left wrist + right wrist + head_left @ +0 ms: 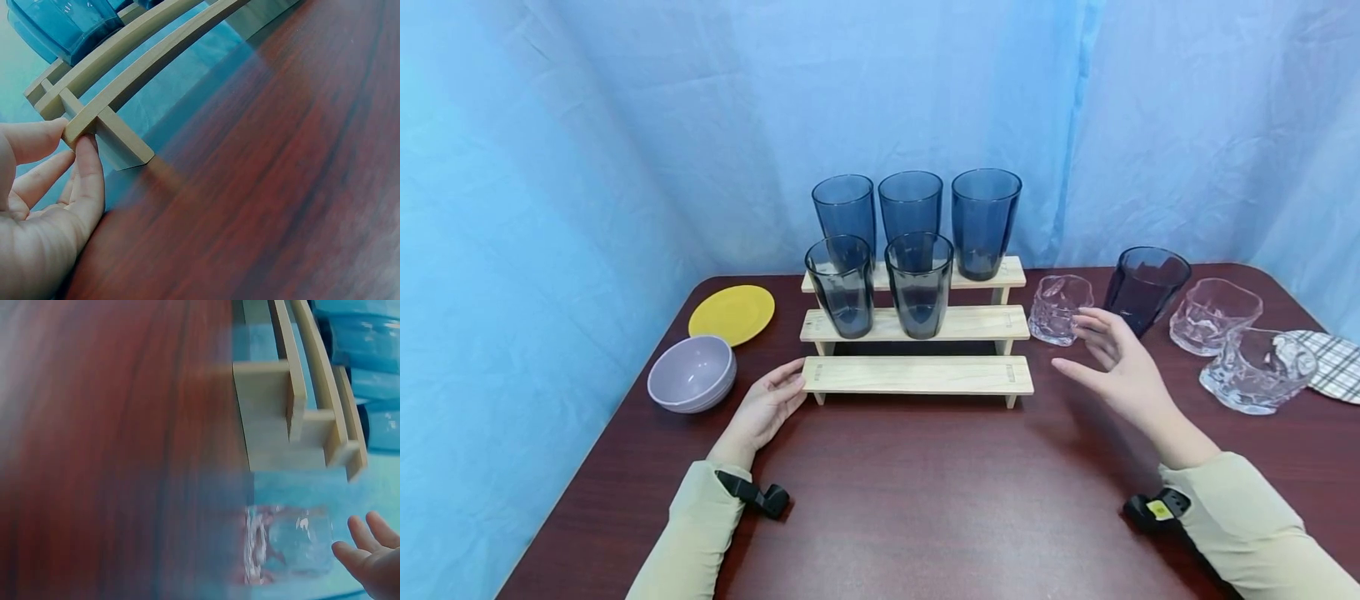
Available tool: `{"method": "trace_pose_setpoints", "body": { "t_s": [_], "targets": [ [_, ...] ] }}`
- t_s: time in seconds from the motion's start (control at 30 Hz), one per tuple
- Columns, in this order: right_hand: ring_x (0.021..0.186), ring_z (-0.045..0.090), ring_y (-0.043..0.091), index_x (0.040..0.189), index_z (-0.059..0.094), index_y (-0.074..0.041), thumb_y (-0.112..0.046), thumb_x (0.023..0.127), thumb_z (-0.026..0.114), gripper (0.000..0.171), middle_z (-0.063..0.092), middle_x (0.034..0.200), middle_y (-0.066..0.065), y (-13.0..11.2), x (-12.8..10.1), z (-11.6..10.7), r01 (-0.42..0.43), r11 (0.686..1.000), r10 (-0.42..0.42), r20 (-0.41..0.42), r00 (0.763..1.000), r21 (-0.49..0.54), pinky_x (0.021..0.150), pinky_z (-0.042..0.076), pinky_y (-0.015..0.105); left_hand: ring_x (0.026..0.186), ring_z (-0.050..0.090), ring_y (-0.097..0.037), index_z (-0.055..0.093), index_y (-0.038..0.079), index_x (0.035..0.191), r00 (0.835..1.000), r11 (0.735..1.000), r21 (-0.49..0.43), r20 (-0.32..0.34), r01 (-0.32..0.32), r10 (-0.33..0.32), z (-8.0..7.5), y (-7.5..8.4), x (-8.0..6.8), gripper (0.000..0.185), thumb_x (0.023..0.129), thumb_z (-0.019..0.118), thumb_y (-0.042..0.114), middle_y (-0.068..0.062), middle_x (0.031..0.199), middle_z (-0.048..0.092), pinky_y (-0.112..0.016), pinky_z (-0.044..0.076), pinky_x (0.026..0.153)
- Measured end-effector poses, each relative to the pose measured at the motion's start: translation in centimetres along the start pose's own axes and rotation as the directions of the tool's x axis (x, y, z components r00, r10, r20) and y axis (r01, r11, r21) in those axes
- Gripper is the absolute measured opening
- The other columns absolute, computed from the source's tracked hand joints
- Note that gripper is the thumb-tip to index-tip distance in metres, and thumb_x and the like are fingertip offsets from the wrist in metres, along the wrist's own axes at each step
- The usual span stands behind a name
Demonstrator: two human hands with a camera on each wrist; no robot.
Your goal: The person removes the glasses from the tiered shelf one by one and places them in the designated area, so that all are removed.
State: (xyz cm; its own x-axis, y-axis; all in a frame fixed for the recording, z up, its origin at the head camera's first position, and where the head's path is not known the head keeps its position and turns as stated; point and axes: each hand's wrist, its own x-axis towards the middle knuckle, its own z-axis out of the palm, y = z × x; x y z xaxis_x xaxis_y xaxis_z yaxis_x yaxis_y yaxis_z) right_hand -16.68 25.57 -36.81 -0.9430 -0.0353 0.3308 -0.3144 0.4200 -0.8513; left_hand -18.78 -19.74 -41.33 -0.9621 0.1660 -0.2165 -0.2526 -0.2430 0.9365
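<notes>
A three-step wooden stand (917,375) sits mid-table. Three tall blue glasses (911,208) stand on its top step and two darker glasses (919,283) on the middle step; the bottom step is bare. My left hand (793,379) touches the left end of the bottom step, and in the left wrist view thumb and forefinger (37,139) lie straight against that corner of the stand (125,75). To the right of the stand my right hand (1093,342) hovers open, holding nothing, just in front of a clear glass (1060,308) and a dark blue glass (1146,287).
A yellow plate (732,314) and a lilac bowl (692,373) lie left of the stand. Two more clear glasses (1213,315) (1255,371) and a plaid cloth (1333,362) sit at the far right. Blue curtains close off the back.
</notes>
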Motion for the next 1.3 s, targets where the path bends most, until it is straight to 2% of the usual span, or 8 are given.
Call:
{"method": "trace_pose_setpoints", "body": {
  "t_s": [0.13, 0.23, 0.3, 0.43, 0.53, 0.6, 0.93, 1.3],
  "targets": [
    [0.119, 0.045, -0.001, 0.141, 0.032, -0.005, -0.008, 0.083, 0.073, 0.071, 0.044, 0.134, 0.015, -0.7, 0.1, 1.2, -0.009, 1.000, 0.009, 0.036, 0.999, 0.000, 0.096, 0.035, 0.005, 0.086, 0.059, 0.000, 0.021, -0.004, 0.148, 1.000, 1.000, 0.005, 0.003, -0.004, 0.004, 0.1, 0.1, 0.0, 0.054, 0.097, 0.042, -0.004, 0.005, 0.099, 0.056, -0.014, 0.047, 0.078],
    [0.122, 0.046, 0.007, 0.141, 0.032, -0.002, -0.008, 0.083, 0.072, 0.072, 0.043, 0.137, 0.023, -1.3, 0.4, 2.1, -0.003, 1.000, 0.003, 0.064, 0.998, 0.001, 0.095, 0.034, 0.004, 0.087, 0.059, 0.000, 0.021, -0.004, 0.148, 1.000, 1.000, 0.006, 0.005, -0.007, 0.007, 0.0, 0.1, -0.1, 0.054, 0.098, 0.042, -0.003, 0.005, 0.099, 0.056, -0.014, 0.047, 0.079],
    [0.125, 0.046, 0.016, 0.141, 0.032, -0.002, -0.009, 0.083, 0.073, 0.072, 0.043, 0.138, 0.023, -1.6, 0.6, 2.7, -0.003, 1.000, 0.003, 0.082, 0.997, 0.002, 0.097, 0.034, 0.005, 0.087, 0.059, 0.000, 0.021, -0.004, 0.148, 1.000, 1.000, 0.001, 0.010, -0.005, 0.005, 0.0, 0.1, -0.1, 0.054, 0.098, 0.042, -0.003, 0.005, 0.100, 0.056, -0.014, 0.048, 0.079],
    [0.128, 0.042, 0.031, 0.140, 0.034, -0.002, -0.008, 0.081, 0.074, 0.072, 0.045, 0.138, 0.022, -2.3, 1.2, 3.7, -0.012, 1.000, 0.011, 0.084, 0.996, 0.010, 0.109, 0.033, 0.027, 0.087, 0.060, 0.000, 0.021, -0.004, 0.148, 1.000, 1.000, -0.009, 0.006, 0.000, 0.000, -0.1, -0.1, -0.1, 0.055, 0.098, 0.043, -0.003, 0.005, 0.099, 0.057, -0.014, 0.048, 0.079],
    [0.132, 0.038, 0.034, 0.140, 0.034, -0.002, -0.009, 0.080, 0.075, 0.073, 0.044, 0.138, 0.022, -3.0, 1.8, 4.1, -0.022, 0.999, 0.021, 0.052, 0.998, 0.025, 0.111, 0.028, 0.045, 0.086, 0.060, 0.000, 0.022, -0.003, 0.148, 1.000, 1.000, -0.010, 0.006, -0.002, 0.002, -0.1, -0.2, -0.1, 0.055, 0.097, 0.043, -0.002, 0.006, 0.098, 0.058, -0.014, 0.048, 0.078],
    [0.133, 0.037, 0.033, 0.141, 0.034, -0.003, -0.012, 0.080, 0.076, 0.074, 0.044, 0.139, 0.021, -3.3, 2.2, 4.3, -0.033, 0.999, 0.032, 0.036, 0.999, 0.036, 0.111, 0.027, 0.049, 0.086, 0.060, 0.000, 0.022, -0.003, 0.148, 1.000, 1.000, -0.011, 0.006, 0.000, 0.001, 0.0, -0.1, -0.1, 0.054, 0.097, 0.043, -0.003, 0.005, 0.098, 0.057, -0.014, 0.049, 0.078],
    [0.133, 0.037, 0.033, 0.144, 0.029, -0.003, -0.007, 0.081, 0.074, 0.078, 0.041, 0.140, 0.021, -5.3, 4.1, 5.6, -0.031, 0.989, 0.016, 0.100, 0.995, 0.148, 0.114, 0.023, 0.045, 0.085, 0.059, 0.000, 0.021, -0.004, 0.148, 1.000, 1.000, -0.001, 0.008, -0.004, 0.004, 0.0, 0.0, -0.1, 0.054, 0.097, 0.042, -0.004, 0.005, 0.098, 0.056, -0.014, 0.048, 0.078],
    [0.134, 0.037, 0.032, 0.147, 0.024, -0.014, -0.013, 0.080, 0.076, 0.085, 0.039, 0.141, 0.019, -7.1, 6.2, 7.2, -0.049, 0.988, 0.027, 0.149, 0.988, 0.145, 0.113, 0.025, 0.046, 0.086, 0.059, 0.000, 0.021, -0.004, 0.148, 1.000, 1.000, 0.006, 0.015, -0.009, 0.009, -0.1, 0.0, 0.0, 0.055, 0.098, 0.042, -0.003, 0.005, 0.099, 0.056, -0.013, 0.048, 0.078]
  ]
}}
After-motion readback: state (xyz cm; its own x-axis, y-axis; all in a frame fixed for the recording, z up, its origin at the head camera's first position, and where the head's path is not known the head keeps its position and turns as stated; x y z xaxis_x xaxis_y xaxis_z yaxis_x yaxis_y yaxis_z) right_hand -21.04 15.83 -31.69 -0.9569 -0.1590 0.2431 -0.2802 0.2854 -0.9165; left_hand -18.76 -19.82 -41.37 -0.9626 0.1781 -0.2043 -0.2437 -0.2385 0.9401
